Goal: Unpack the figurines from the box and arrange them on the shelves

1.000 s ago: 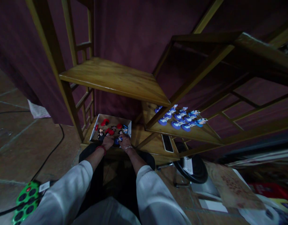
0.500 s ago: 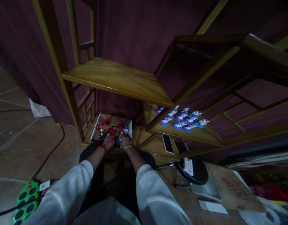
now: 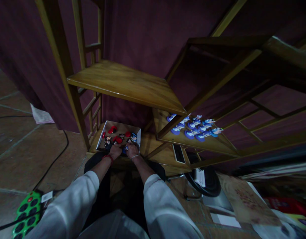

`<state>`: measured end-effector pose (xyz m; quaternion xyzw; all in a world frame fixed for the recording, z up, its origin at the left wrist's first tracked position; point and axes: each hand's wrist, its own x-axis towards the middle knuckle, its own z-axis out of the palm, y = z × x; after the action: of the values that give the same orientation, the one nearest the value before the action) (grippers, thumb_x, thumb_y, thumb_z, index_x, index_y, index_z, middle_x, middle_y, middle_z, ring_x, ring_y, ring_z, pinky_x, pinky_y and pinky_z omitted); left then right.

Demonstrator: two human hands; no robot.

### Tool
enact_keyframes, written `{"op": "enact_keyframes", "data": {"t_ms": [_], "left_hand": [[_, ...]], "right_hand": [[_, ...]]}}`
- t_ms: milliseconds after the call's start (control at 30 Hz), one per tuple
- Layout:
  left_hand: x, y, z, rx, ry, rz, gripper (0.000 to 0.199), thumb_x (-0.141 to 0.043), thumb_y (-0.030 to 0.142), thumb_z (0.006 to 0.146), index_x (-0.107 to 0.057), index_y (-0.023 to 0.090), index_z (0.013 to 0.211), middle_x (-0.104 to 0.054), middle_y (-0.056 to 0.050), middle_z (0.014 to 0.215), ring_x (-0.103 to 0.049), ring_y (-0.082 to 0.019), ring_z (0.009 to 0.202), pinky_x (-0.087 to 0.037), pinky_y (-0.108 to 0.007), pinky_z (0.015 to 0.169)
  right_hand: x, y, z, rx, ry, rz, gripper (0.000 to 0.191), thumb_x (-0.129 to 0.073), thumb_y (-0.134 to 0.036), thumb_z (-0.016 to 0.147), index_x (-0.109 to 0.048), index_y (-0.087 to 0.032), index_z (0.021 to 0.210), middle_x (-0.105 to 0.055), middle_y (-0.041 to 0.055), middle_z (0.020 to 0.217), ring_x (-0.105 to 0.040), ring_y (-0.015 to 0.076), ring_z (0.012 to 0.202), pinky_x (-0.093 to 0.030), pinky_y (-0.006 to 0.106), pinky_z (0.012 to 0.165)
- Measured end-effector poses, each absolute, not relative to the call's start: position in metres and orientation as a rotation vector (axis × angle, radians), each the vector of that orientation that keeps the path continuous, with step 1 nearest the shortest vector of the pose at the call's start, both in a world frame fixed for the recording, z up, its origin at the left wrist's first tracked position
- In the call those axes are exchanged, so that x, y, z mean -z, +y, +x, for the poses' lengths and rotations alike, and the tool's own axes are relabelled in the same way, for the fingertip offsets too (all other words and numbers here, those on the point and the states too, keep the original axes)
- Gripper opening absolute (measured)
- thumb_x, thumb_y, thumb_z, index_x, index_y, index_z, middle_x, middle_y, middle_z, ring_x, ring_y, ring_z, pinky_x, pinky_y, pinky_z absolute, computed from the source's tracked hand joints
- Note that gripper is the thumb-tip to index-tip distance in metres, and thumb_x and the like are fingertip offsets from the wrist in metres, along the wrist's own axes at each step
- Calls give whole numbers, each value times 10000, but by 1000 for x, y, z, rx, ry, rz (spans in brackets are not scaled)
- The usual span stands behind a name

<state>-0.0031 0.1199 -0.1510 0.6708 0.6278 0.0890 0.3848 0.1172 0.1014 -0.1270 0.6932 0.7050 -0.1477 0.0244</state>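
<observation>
1. At the near side of the box, above the knees, both hands meet. Right hand (image 3: 132, 151): fingers closed on a small blue piece (image 3: 124, 150). Left hand (image 3: 115, 151): fingers bent beside it; cannot tell whether they grip anything. Judgement: working from opposite sides steadies so small a piece.

2. Shallow white box (image 3: 139, 139) directly before the body, so neither arm has to stretch. Red pieces (image 3: 112, 129) and dark-haired figurines (image 3: 108, 140) lie loosely inside; the raised walls probably stop them rolling off.

3. Box rests on the low wooden board (image 3: 150, 146), which bears its weight and frees both hands. White-edged phone (image 3: 178, 153) lies flat to the right, within reach but out of the way.

4. Purple-blue figurines (image 3: 192, 133) stand grouped on the side shelf (image 3: 212, 146), apart from the box; the spacing likely prevents knocks. Upper shelf (image 3: 128, 83) overhangs the box's far side, limiting headroom.

5. Room: dim. Tiled floor (image 3: 8, 142), green power strip (image 3: 27, 212) at left, round black seat (image 3: 210, 182) at right. Purple curtain (image 3: 143, 33) hangs behind the shelving.
</observation>
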Motion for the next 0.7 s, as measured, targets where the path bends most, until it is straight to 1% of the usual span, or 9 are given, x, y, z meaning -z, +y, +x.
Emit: {"op": "enact_keyframes", "data": {"t_ms": [100,200,367,533,700], "left_hand": [[152,120,-4,-214,1590,1721,308,-414,84,738,-658,134,919,-665,-71,990,-589,-138,915,-436,-185,786],[151,120,-4,-200,1586,1729,294,-415,88,732,-656,125,897,-670,-75,952,-592,-144,905,-437,-195,786],[148,120,-3,-177,1598,1740,279,-411,95,740,-648,111,886,-662,-96,962,-587,-155,926,-433,-206,807],[147,121,-3,-167,1594,1752,286,-406,80,739,-637,100,906,-645,-106,1023,-574,-146,960,-411,-190,843],[146,121,-3,-154,1606,1737,266,-411,93,742,-642,124,871,-658,-94,979,-581,-155,943,-429,-200,800]], "right_hand": [[126,102,116,420,2180,2121,279,-559,-168,745,-600,-148,1020,-652,118,986,-612,195,921,-437,248,803],[122,103,113,394,2187,2085,237,-533,-145,754,-627,-126,971,-661,140,975,-626,205,899,-451,251,790],[115,102,109,419,2186,2055,242,-526,-122,749,-638,-100,962,-667,166,949,-636,231,882,-470,272,761],[116,103,110,414,2216,2025,240,-520,-107,752,-643,-103,957,-671,163,934,-637,220,877,-468,264,769],[120,106,111,427,2232,2004,234,-525,-107,747,-647,-107,947,-665,162,950,-631,220,893,-467,259,773]]}}
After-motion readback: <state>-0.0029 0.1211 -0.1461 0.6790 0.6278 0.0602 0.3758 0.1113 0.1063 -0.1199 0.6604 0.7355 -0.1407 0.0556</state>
